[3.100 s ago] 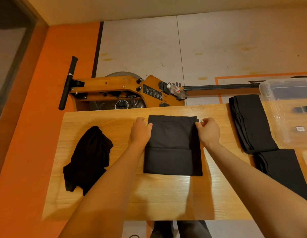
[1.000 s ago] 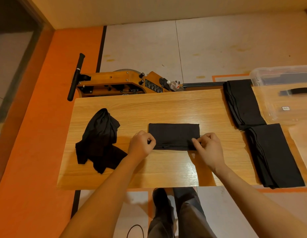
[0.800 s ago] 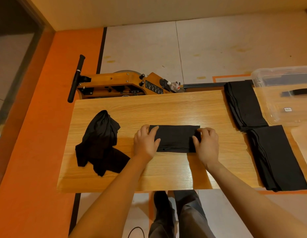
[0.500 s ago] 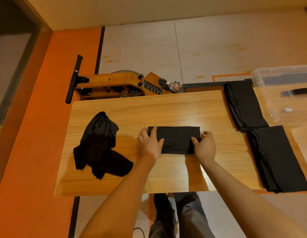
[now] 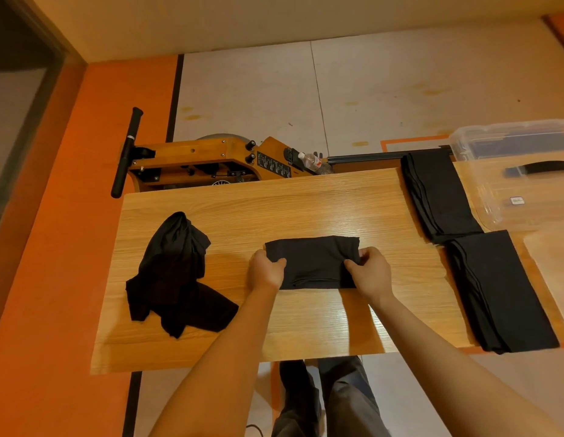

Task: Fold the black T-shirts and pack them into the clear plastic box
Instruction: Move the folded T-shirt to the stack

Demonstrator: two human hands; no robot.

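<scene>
Gripping folded T-shirt (image 5: 312, 260), seemingly both hands.

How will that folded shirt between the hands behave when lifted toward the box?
The folded shirt is soft layered cloth, so it will probably sag wherever unsupported. Both the left hand and right hand grip its ends, which should keep the layers together. It looks light; the open near edge may splay if tilted.

A single head-worn camera looks steeply down and forward from above the near edge of the light wooden desk (image 5: 306, 203), close enough that both forearms enter from the bottom. It faces the pale floor beyond, with an orange wall strip (image 5: 53, 279) at left. The wide lens bends straight edges.
</scene>
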